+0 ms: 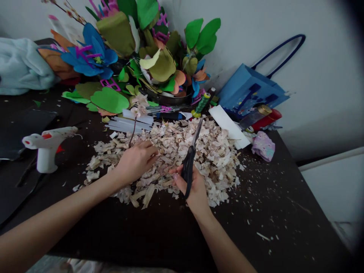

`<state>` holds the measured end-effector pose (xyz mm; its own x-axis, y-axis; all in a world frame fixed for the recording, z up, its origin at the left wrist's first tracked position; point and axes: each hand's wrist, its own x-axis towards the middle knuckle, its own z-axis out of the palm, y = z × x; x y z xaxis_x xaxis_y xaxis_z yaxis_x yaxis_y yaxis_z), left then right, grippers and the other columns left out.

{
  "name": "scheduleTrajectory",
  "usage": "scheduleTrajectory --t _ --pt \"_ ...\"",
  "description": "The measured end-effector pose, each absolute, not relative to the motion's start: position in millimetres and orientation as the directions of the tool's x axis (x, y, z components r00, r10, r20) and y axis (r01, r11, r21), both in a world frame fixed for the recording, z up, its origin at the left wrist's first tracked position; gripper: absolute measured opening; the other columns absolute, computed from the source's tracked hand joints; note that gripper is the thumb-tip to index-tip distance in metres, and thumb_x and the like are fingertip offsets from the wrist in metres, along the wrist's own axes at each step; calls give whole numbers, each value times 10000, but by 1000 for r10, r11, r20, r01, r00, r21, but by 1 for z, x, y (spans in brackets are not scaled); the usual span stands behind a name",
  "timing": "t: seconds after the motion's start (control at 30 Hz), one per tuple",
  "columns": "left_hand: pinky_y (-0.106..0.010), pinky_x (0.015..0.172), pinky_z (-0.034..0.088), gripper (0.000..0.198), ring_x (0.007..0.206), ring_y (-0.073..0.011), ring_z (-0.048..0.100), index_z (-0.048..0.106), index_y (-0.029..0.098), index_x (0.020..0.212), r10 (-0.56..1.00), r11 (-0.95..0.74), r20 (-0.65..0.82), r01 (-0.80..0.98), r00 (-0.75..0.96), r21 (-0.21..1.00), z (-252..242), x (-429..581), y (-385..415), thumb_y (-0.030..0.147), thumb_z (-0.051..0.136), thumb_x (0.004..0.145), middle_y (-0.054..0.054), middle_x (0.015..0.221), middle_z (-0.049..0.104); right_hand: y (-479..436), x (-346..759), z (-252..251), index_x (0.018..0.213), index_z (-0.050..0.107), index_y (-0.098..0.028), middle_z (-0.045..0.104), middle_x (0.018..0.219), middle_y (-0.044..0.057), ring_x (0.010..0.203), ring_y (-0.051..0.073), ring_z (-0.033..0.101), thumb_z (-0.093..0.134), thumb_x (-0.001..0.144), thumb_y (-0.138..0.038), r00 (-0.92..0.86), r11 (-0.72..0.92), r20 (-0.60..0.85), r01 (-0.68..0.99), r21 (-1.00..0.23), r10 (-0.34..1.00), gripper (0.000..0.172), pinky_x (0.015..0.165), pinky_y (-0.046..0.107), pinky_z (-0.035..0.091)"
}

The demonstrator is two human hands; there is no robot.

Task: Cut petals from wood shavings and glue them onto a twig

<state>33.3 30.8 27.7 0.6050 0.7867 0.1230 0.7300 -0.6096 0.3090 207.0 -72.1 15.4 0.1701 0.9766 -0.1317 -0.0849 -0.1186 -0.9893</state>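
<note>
My right hand (196, 189) grips black-handled scissors (189, 163). The blades point away from me over a pile of pale, dry shreds (218, 155) and look nearly together. Left of the scissors, my left hand (138, 159) is over the pile, its fingers curled in and the fingertips pinched. Whatever is in those fingers is too small or hidden to make out. A thin brown twig with pale pinkish blossoms (140, 106) rises from behind the left hand. Whether that hand holds the twig is hidden.
A white glue gun (47, 151) stands left, its cord trailing forward. Translucent glue sticks (125, 125) lie behind the pile. Colourful felt flowers (98, 53) fill the back. To the right are a white strip (229, 125), a blue bag (250, 91) and crumpled lilac cloth (264, 146).
</note>
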Motion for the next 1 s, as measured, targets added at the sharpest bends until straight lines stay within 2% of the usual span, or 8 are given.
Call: scheduleTrajectory --t 0.13,0.23,0.37,0.63,0.8,0.9,1.0 --pt "-300 616 465 216 921 -281 615 644 142 892 809 -588 102 796 579 148 29 45 28 255 461 916 -127 948 653 -73 207 19 848 534 -224 706 861 45 651 158 641 698 765 -321 170 -118 -131 -82 -990 977 208 615 301 529" --pt "-288 589 452 246 893 -269 625 639 140 863 819 -573 105 813 563 107 27 51 28 251 429 926 -124 929 654 -74 207 21 841 533 -227 699 847 43 632 157 636 701 761 -337 174 -114 -126 -79 -990 977 217 613 308 538" --pt "-276 552 429 271 854 -251 641 653 147 849 829 -560 77 817 555 136 24 53 28 223 402 916 -111 933 662 -74 207 23 834 531 -228 696 826 31 608 152 629 699 756 -346 184 -91 -104 -76 -993 977 219 591 301 529" --pt "-291 594 442 247 843 -248 642 654 150 872 846 -533 97 825 524 189 23 47 30 210 416 897 -99 919 665 -73 207 24 831 532 -228 688 812 28 595 148 619 700 749 -335 187 -99 -113 -86 -991 976 215 584 300 529" --pt "-292 596 445 286 857 -254 637 657 145 855 841 -540 103 826 530 158 19 49 28 258 403 922 -104 916 666 -73 207 22 838 534 -228 687 820 29 620 150 630 704 757 -329 187 -105 -121 -95 -990 975 214 609 304 537" --pt "-282 575 427 264 874 -257 633 655 152 840 840 -542 112 829 531 137 17 50 28 225 410 909 -104 907 667 -73 208 21 845 536 -228 687 821 28 622 150 626 701 764 -331 188 -103 -118 -90 -991 975 211 603 298 527" --pt "-278 569 405 247 863 -248 619 648 152 842 846 -533 146 821 512 204 22 45 28 209 415 899 -106 910 659 -73 208 21 848 537 -226 685 827 27 610 141 613 702 763 -324 187 -105 -124 -109 -989 975 210 591 288 515"
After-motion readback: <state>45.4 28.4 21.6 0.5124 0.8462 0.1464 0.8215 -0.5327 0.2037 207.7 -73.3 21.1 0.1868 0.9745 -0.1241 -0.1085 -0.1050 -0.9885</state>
